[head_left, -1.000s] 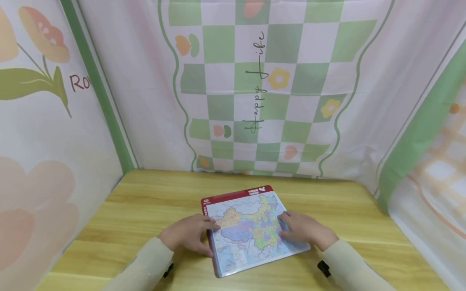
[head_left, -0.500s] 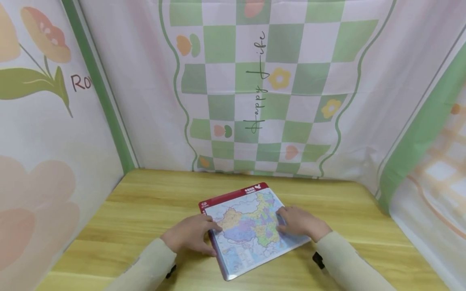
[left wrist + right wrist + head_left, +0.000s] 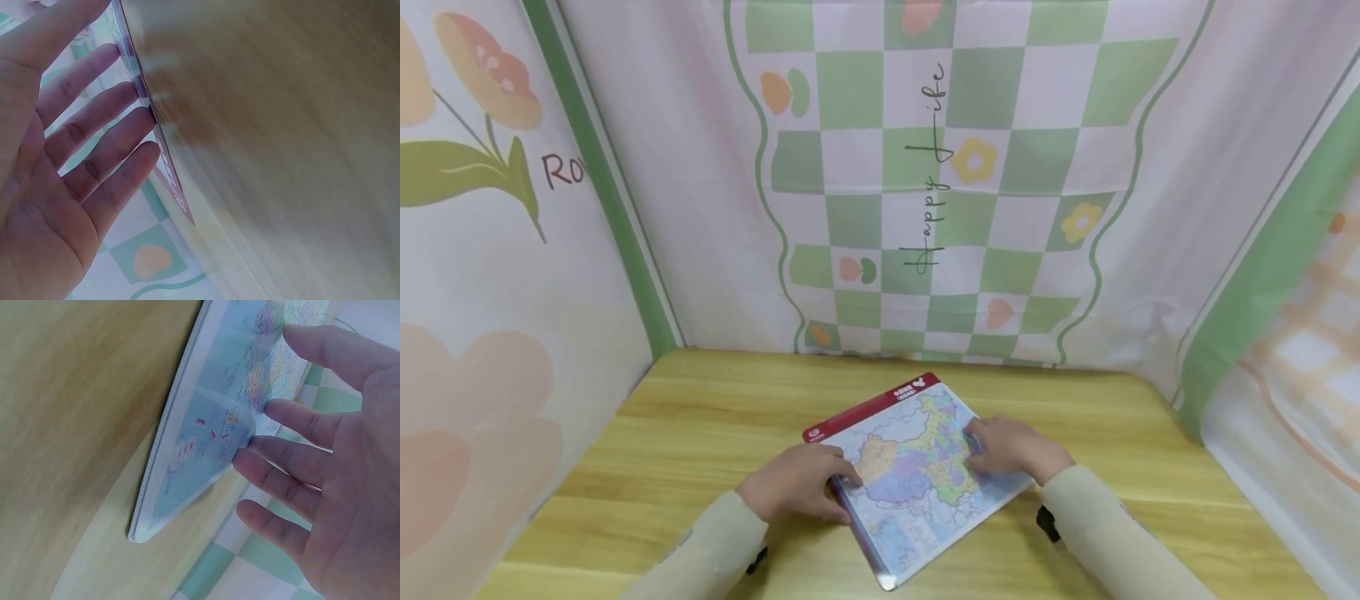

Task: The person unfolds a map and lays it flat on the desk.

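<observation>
Hanging well beyond the left hand (image 3: 793,482) and right hand (image 3: 1018,450), a checked cloth (image 3: 853,158) is the largest thing in my head view. Next in size, a wooden table (image 3: 715,408) extends beneath both hands and to either side of them. On it, between the hands, I see a map (image 3: 917,467) set at a slant, its red band (image 3: 868,410) beyond the left hand. Pale sleeves (image 3: 1105,525) reach back from both hands. Left hand: fingers spread, slightly bent, at the map's left edge; I cannot tell how firmly they touch. Right hand: fingers spread, several tips against the map's right part. Smallest, black pieces (image 3: 1047,523) show beneath the sleeves, just behind each hand.
</observation>
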`<state>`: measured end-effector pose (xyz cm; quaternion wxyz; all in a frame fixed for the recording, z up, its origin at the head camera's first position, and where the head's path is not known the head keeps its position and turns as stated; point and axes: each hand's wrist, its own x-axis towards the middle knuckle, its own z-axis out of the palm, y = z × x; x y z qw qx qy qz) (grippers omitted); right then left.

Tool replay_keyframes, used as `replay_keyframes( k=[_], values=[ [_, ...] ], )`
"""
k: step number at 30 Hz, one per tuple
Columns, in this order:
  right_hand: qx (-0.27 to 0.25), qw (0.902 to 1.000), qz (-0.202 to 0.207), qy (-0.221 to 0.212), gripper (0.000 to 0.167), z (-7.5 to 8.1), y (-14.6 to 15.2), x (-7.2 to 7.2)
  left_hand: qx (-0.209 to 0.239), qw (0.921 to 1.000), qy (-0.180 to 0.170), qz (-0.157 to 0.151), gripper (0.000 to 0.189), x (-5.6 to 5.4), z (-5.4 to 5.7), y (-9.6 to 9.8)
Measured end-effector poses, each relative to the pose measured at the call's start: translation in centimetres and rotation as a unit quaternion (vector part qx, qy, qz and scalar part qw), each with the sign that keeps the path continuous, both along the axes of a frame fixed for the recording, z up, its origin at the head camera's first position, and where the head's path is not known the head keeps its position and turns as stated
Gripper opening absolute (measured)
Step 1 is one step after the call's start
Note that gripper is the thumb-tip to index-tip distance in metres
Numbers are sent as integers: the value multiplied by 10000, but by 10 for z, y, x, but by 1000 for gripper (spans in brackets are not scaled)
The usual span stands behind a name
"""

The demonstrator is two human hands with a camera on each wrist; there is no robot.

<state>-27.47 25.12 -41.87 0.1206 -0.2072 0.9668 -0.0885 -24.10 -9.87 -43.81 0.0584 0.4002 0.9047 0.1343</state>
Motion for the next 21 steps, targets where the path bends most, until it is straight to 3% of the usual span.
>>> replay_keyframes(
  k=[14,21],
  values=[
    [-126,9998,-122,-86,53,4,-4,-7,389,9981,-349,-339,33,-3,-5,6],
    [-214,9997,-51,-66,56,1,-1,-3,438,9980,-250,-375,35,-1,-8,6]
  ],
)
